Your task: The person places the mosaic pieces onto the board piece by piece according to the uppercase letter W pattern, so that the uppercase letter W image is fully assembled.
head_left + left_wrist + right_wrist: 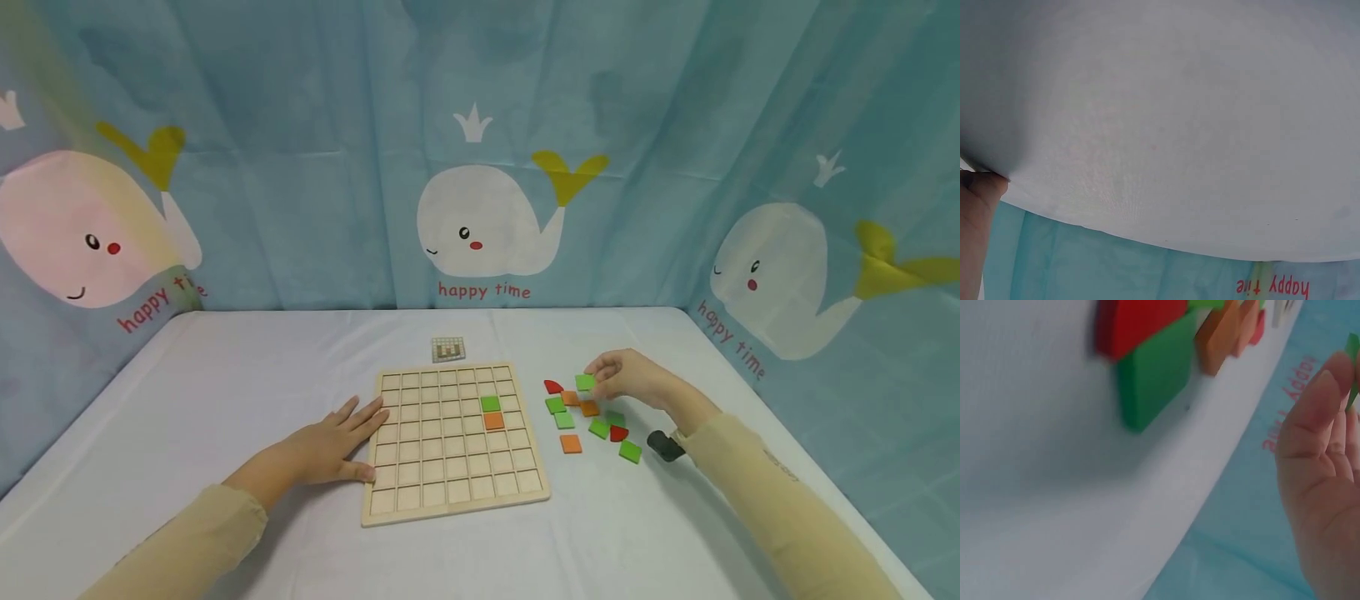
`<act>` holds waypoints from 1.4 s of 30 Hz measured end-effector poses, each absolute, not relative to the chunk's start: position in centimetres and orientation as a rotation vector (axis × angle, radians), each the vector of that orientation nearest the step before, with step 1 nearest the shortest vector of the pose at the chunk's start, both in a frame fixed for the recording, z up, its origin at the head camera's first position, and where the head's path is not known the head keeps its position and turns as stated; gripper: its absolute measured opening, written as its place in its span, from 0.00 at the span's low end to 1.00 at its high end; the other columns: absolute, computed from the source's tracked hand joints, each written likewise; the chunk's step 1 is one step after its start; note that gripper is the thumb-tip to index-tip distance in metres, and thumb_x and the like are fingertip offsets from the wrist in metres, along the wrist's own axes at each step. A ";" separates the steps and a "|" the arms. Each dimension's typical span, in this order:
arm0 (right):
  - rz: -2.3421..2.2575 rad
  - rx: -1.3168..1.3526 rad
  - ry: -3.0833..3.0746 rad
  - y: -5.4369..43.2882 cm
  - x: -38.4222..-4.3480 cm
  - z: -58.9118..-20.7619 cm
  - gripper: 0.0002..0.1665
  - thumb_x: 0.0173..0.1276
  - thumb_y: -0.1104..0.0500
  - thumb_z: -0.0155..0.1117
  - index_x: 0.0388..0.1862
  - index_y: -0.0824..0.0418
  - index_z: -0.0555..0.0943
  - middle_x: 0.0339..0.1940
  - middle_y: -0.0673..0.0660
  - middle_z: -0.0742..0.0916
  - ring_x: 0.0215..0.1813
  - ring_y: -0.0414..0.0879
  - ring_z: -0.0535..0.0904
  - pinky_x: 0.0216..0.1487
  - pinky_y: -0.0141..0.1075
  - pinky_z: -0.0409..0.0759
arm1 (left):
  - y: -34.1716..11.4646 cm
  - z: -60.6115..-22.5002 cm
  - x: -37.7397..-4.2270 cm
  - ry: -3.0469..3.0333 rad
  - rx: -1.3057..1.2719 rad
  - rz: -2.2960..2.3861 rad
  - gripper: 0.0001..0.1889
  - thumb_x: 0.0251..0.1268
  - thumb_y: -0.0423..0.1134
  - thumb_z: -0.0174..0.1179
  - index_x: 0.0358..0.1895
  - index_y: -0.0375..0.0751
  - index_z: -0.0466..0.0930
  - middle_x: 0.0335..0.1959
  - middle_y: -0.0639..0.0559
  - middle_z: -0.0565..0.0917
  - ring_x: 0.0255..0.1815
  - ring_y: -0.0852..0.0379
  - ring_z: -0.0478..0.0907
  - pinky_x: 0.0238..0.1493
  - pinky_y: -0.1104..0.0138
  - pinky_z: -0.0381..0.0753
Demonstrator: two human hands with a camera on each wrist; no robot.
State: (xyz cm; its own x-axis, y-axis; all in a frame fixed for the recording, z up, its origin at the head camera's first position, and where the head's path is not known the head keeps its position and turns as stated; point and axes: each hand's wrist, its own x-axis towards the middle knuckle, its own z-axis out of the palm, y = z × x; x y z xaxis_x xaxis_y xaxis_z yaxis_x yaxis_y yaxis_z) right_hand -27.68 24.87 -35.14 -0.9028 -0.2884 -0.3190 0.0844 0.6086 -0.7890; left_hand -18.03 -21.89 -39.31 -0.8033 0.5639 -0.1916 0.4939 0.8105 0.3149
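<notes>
While the left hand lies with straight, spread fingers against the wooden grid board, at 9 o'clock from the board's center, the right hand pinches a green tile between thumb and fingers, at about 2 o'clock. The two hands are well apart. In the left wrist view only the thumb side of the left hand shows; the right wrist view shows the edge of the pinched tile between the digits.

On the board, toward 2 o'clock from its center, sit a placed green tile and, directly at its 6 o'clock, a placed orange tile, each in its own square.

Beside the board, between 2 and 3 o'clock, loose pieces lie scattered on the white surface: five green ones, orange ones including a separate orange tile, and two red pieces with a curved edge, one red piece at 9 o'clock from the pinched tile. A dark object lies at 3 o'clock, beside the right sleeve. At 12 o'clock, just beyond the board, rests a small patterned card. Behind everything hangs a blue curtain printed with whales.
</notes>
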 end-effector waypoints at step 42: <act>-1.464 -0.241 2.346 18.3 -23.2 -36.1 0.14 0.59 0.72 0.69 0.43 0.70 0.77 0.28 0.54 0.80 0.31 0.44 0.75 0.38 0.37 0.79 | -22.1 -39.6 -18.1 2.726 0.835 0.371 0.52 0.59 0.72 0.50 0.77 0.38 0.50 0.78 0.40 0.45 0.75 0.29 0.40 0.67 0.36 0.52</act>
